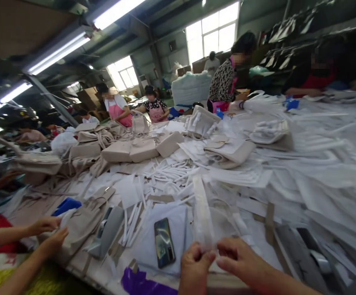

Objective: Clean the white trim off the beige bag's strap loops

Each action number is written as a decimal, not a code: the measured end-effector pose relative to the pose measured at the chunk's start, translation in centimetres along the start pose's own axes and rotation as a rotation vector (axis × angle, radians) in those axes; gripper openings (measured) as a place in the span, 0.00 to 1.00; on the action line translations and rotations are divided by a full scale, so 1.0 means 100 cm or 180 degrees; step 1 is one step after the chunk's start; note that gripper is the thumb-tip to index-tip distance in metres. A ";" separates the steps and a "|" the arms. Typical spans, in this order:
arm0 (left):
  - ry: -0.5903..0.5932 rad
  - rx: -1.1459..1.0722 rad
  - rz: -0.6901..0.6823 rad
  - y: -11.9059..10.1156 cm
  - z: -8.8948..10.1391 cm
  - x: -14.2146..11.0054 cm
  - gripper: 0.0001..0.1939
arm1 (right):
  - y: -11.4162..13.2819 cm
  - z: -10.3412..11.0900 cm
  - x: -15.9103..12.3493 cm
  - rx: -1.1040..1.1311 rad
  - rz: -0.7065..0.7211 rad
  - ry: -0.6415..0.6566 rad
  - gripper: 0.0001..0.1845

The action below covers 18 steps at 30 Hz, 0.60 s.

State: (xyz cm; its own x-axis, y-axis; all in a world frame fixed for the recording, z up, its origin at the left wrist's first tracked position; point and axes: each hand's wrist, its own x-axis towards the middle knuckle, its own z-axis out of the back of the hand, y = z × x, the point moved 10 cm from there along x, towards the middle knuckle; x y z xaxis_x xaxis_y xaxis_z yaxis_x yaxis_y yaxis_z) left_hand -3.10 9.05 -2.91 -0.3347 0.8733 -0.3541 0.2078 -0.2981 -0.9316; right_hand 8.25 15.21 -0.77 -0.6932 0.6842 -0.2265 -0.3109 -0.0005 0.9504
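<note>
strip (202, 215) pinched in the left hand (196, 264), right hand (241, 259) loosely parted beside it; a leftward swing could knock the nearby phone (164, 242) askew.

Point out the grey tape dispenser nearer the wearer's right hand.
The lower-right dispenser, to the right of the right hand; the other dispenser is farther off, left of the phone.

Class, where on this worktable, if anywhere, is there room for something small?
Little truly bare room shows. The likeliest patch is the white sheet left of the phone, bordered below by purple plastic. Beyond, white rolls and beige bags crowd together.
</note>
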 end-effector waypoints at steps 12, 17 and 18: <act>0.0886 0.0028 0.0638 0.022 -0.015 -0.008 0.31 | -0.016 0.002 0.000 -0.0080 -0.0339 -0.0579 0.08; 0.0302 0.0321 0.0712 0.018 -0.013 0.002 0.34 | -0.013 -0.017 -0.003 -0.1827 0.0401 -0.0278 0.12; 0.0221 0.0405 0.0614 0.016 -0.013 0.003 0.34 | -0.013 -0.020 -0.004 -0.1917 0.0488 -0.0132 0.11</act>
State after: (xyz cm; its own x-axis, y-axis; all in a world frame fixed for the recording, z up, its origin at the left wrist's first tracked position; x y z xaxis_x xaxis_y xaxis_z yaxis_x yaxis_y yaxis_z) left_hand -1.68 9.38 -4.37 -0.2351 0.8186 -0.5241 0.1428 -0.5042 -0.8517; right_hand 7.64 13.49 -2.30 -0.7370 0.6715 -0.0769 -0.5304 -0.5041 0.6816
